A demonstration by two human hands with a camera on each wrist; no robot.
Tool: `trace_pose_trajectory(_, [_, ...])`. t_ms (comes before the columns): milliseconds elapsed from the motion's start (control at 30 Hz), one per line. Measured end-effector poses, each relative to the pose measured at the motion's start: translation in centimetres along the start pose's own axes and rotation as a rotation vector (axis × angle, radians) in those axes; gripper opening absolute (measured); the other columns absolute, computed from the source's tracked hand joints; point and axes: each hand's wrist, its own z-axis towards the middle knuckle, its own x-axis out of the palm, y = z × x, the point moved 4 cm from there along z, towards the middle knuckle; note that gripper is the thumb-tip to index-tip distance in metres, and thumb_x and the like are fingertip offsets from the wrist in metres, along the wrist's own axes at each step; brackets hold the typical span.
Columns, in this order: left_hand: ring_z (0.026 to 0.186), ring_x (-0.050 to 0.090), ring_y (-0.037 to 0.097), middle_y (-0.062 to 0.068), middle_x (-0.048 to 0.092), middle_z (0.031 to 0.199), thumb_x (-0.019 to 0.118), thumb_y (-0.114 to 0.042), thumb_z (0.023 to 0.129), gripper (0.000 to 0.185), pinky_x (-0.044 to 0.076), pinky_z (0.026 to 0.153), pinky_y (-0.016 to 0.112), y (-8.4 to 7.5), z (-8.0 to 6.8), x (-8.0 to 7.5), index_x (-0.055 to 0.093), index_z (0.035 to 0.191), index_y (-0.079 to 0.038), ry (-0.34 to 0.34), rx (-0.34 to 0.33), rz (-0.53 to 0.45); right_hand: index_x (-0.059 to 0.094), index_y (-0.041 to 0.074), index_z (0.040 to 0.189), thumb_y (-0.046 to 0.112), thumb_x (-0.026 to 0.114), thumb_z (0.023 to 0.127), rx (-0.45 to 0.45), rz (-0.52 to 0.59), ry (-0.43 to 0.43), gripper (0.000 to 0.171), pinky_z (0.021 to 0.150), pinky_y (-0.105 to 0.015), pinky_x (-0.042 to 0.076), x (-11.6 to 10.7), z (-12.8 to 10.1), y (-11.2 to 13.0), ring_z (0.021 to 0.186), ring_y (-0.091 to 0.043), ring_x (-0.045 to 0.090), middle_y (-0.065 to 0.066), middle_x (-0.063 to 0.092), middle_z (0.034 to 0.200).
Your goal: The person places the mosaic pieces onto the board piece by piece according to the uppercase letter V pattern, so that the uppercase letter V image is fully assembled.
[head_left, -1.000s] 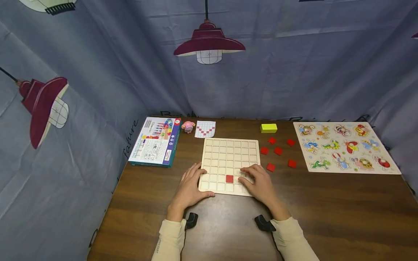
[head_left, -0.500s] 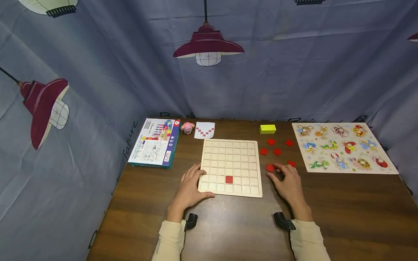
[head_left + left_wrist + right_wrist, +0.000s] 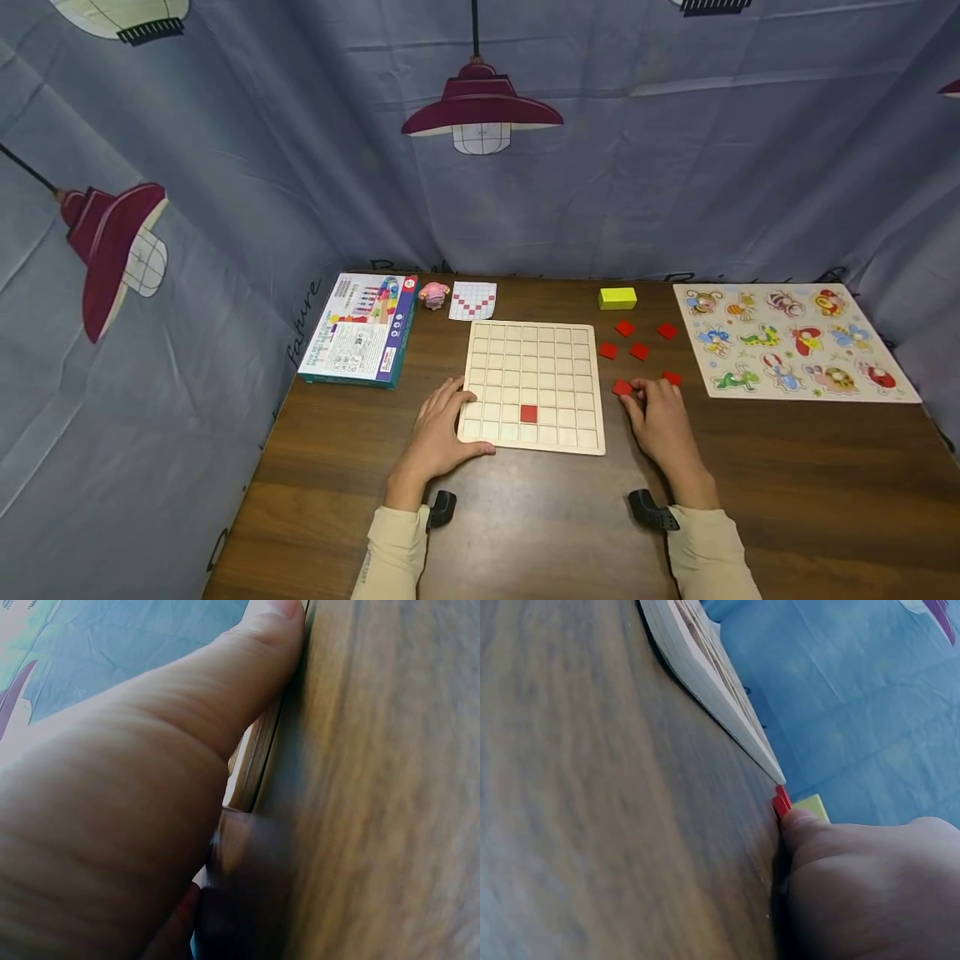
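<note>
A pale wooden grid board (image 3: 534, 367) lies on the table with one red tile (image 3: 528, 414) set in a cell near its front. My left hand (image 3: 438, 429) rests at the board's front left corner, fingers along the left edge and thumb straight at the front edge. In the left wrist view that thumb (image 3: 255, 667) touches the board's side. Right of the board, thumb and forefinger of my right hand (image 3: 663, 421) pinch another red tile (image 3: 622, 387), still flat on the table. The right wrist view shows the thumb (image 3: 802, 825) against red tile edges (image 3: 781, 801).
Several red tiles (image 3: 638, 352) lie loose beyond the right hand, before a yellow block (image 3: 617, 298). Behind the board are a pattern card (image 3: 472, 301) and a pink figurine (image 3: 433, 295). A game box (image 3: 358, 329) lies left, an insect puzzle board (image 3: 795, 342) right.
My right hand has moved right from over the board to the loose red tile beside it, its fingertips closing in on that tile. The left hand stays at the board's corner.
</note>
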Motion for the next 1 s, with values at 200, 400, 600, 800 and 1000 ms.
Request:
trace_pose_trajectory(200, [0.157, 0.024, 0.026, 0.003, 0.033, 0.166, 0.089, -0.058, 0.068, 0.083, 0.022, 0.127, 0.055, 0.0, 0.0, 0.1, 0.056, 0.132, -0.017, 0.001, 0.004, 0.002, 0.063, -0.008, 0.107, 0.006, 0.075, 0.091, -0.01, 0.005, -0.004, 0.025, 0.075, -0.046, 0.039, 0.0, -0.2, 0.0, 0.089, -0.037, 0.05, -0.019, 0.056, 0.09])
trace_pose_trajectory(400, [0.157, 0.025, 0.026, 0.003, 0.033, 0.166, 0.09, -0.058, 0.067, 0.084, 0.023, 0.126, 0.055, 0.1, 0.0, 0.1, 0.056, 0.132, -0.017, -0.006, 0.002, -0.002, 0.064, -0.007, 0.109, 0.007, 0.077, 0.089, -0.046, 0.035, -0.021, 0.027, 0.075, -0.043, 0.037, -0.2, -0.1, 0.6, 0.088, -0.034, 0.05, -0.018, 0.057, 0.09])
trace_pose_trajectory(600, [0.157, 0.025, 0.025, 0.002, 0.033, 0.166, 0.09, -0.058, 0.067, 0.084, 0.023, 0.126, 0.054, 0.1, 0.2, 0.0, 0.056, 0.132, -0.017, -0.006, 0.004, -0.006, 0.065, -0.007, 0.11, 0.006, 0.078, 0.087, -0.066, 0.066, -0.021, 0.029, 0.076, -0.04, 0.035, -0.2, 0.0, 1.3, 0.087, -0.031, 0.05, -0.017, 0.058, 0.09])
trace_pose_trajectory(800, [0.157, 0.025, 0.026, 0.003, 0.033, 0.166, 0.089, -0.059, 0.067, 0.084, 0.023, 0.126, 0.055, 0.1, 0.0, 0.1, 0.056, 0.132, -0.017, 0.0, 0.004, 0.001, 0.065, -0.006, 0.112, 0.008, 0.078, 0.088, -0.083, 0.07, 0.01, 0.03, 0.078, -0.041, 0.038, 0.1, 0.3, 2.3, 0.09, -0.03, 0.049, -0.016, 0.058, 0.092])
trace_pose_trajectory(1000, [0.157, 0.025, 0.026, 0.002, 0.033, 0.166, 0.09, -0.058, 0.067, 0.083, 0.023, 0.127, 0.054, 0.1, -0.1, 0.0, 0.056, 0.132, -0.017, -0.007, 0.003, -0.001, 0.065, -0.002, 0.112, 0.011, 0.079, 0.088, -0.124, 0.084, 0.044, 0.031, 0.076, -0.038, 0.04, 0.9, 0.5, 4.0, 0.09, -0.025, 0.048, -0.012, 0.058, 0.092])
